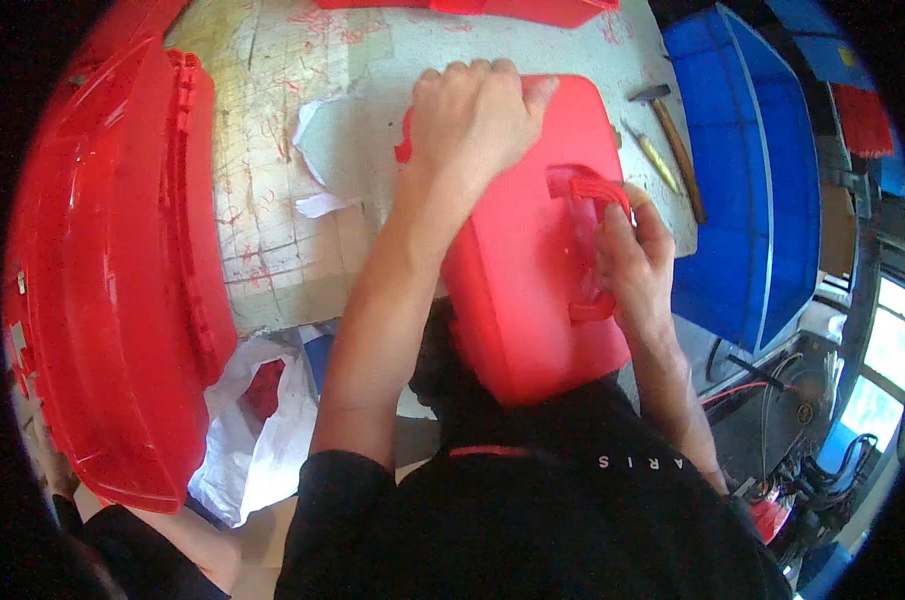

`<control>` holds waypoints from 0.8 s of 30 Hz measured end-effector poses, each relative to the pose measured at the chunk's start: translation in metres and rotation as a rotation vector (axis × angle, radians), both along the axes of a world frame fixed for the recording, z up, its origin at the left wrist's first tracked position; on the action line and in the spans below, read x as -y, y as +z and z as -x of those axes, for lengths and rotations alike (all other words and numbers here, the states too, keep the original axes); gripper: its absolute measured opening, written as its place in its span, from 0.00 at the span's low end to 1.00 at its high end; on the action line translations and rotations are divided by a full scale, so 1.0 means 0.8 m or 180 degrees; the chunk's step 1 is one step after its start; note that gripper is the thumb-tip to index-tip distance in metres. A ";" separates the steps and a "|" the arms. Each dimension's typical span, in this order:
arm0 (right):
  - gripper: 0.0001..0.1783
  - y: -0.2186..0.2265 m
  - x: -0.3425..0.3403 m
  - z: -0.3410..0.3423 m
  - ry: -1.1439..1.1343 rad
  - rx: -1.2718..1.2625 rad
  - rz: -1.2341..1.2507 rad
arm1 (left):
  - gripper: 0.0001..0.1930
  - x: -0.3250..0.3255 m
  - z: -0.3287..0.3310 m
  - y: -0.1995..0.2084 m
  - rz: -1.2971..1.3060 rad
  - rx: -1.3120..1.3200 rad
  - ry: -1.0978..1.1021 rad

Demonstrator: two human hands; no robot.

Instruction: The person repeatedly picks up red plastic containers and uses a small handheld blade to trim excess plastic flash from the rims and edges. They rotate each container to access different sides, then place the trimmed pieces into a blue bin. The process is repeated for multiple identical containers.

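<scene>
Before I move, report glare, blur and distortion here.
In the head view, glare washes out the window at far right; in the head view, pale reflections streak the red shells at left, and the red case looks slightly soft-focused; in the head view, fisheye distortion bows the edges of the blue crate.

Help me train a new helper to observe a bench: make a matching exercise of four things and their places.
1. left hand
2. right hand
3. hammer
4. white bag

A. on the table, between the red case and the blue crate
B. at the case's handle
C. beside the large red shells at the left
D. on the case's far end

Pairs: 1-D, 2-B, 3-A, 4-C
</scene>
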State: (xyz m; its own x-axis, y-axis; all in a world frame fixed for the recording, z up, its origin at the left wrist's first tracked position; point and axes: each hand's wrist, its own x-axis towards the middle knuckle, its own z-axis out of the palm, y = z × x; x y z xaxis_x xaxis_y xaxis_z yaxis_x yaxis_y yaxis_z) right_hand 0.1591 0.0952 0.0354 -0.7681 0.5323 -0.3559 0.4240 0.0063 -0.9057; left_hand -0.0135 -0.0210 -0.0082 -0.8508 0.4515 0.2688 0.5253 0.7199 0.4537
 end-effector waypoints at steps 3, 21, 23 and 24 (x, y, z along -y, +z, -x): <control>0.15 -0.004 -0.002 -0.001 -0.0014 0.0077 -0.0074 | 0.25 0.001 -0.004 0.001 -0.0072 -0.0072 -0.0010; 0.06 -0.009 -0.017 0.062 0.2000 0.0012 -0.1914 | 0.22 0.015 0.008 0.001 -0.0008 0.0095 -0.0046; 0.07 -0.009 -0.020 0.070 0.2261 -0.0039 -0.1927 | 0.22 0.015 0.011 0.001 0.0016 0.0103 -0.0039; 0.08 -0.010 -0.019 0.074 0.2327 -0.0067 -0.1901 | 0.23 0.015 0.012 0.001 0.0012 0.0066 -0.0023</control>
State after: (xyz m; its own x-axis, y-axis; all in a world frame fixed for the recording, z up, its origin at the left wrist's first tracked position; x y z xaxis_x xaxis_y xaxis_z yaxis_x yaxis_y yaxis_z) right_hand 0.1002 0.1108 0.0273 -0.9868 0.0057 -0.1621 0.1150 0.7296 -0.6741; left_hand -0.0232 -0.0331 -0.0071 -0.8529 0.4586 0.2495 0.5211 0.7178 0.4617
